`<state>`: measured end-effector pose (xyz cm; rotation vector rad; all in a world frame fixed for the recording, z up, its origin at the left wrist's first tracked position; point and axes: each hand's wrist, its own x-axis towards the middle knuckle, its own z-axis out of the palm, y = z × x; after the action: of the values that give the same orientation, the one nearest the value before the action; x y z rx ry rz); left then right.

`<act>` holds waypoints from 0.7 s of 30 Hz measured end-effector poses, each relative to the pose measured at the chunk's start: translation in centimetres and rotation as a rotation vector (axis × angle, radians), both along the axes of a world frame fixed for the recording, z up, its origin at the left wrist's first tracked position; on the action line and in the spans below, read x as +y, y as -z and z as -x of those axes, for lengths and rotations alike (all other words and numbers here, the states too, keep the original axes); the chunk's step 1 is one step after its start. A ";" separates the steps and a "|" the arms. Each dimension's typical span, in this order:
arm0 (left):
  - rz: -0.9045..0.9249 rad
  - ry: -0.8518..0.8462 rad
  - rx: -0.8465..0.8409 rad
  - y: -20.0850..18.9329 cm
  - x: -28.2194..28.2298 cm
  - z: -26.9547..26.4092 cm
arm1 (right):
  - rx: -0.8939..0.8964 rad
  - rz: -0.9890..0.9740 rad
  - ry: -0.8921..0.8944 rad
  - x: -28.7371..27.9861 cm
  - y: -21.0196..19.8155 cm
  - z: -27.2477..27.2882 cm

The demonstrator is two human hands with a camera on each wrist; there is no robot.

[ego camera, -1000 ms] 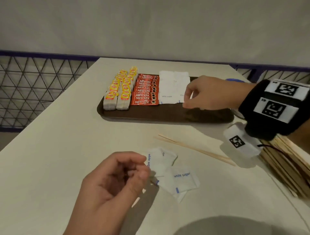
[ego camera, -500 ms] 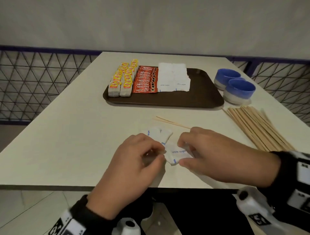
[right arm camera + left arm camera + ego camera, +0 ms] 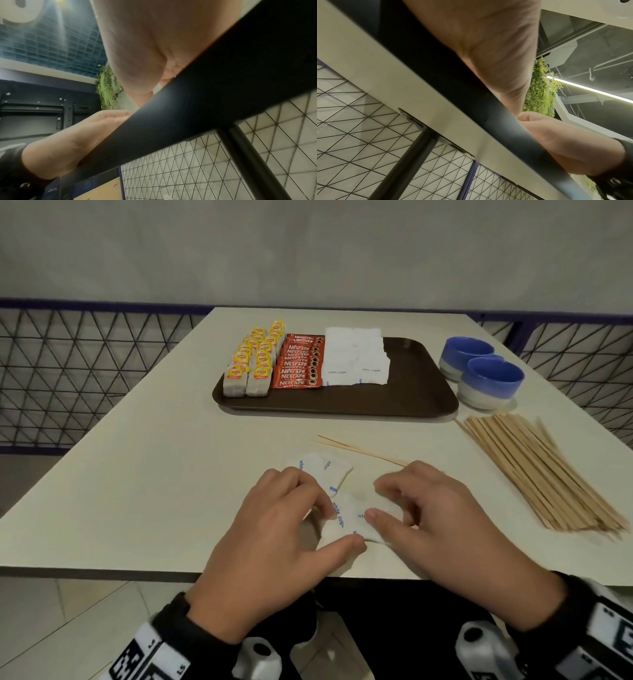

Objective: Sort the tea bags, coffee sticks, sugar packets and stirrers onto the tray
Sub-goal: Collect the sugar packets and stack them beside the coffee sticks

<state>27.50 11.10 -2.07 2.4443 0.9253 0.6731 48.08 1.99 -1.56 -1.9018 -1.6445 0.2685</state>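
A brown tray (image 3: 411, 402) holds rows of yellow-tagged tea bags (image 3: 253, 364), red coffee sticks (image 3: 299, 364) and white sugar packets (image 3: 356, 354). Near the table's front edge lie loose sugar packets (image 3: 329, 470). Both hands are on the nearest of these, a crumpled sugar packet (image 3: 346, 518). My left hand (image 3: 339, 525) pinches its left side between thumb and curled fingers. My right hand (image 3: 376, 499) pinches its right side, thumb on top. Two stray stirrers (image 3: 356, 450) lie just beyond the hands. Both wrist views show only palms and the table's edge from below; the fingers are hidden.
A large heap of wooden stirrers (image 3: 541, 474) lies on the table at the right. Two blue and white bowls (image 3: 489, 381) stand to the right of the tray. The tray's right third is bare. A wire mesh fence runs behind and beside the table.
My right hand has come back from the tray to the loose sugar packets near the front edge. Both hands now pinch the nearest packet, pulled slightly nearer to me.
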 end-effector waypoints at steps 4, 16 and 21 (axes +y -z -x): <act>0.007 -0.126 -0.046 0.2 0.1 -0.1 | -0.084 -0.005 -0.020 0.2 0.3 0.0; 0.019 -0.135 0.060 0.0 0.3 -0.4 | -0.138 0.062 -0.068 -1.6 0.7 0.0; 0.303 -0.091 -0.211 -0.7 0.1 -0.1 | 0.348 0.026 -0.076 -1.8 0.0 -0.6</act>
<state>27.62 11.21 -1.41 2.0347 0.9785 0.7464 48.67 0.24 -1.52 -1.6984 -1.4833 0.6174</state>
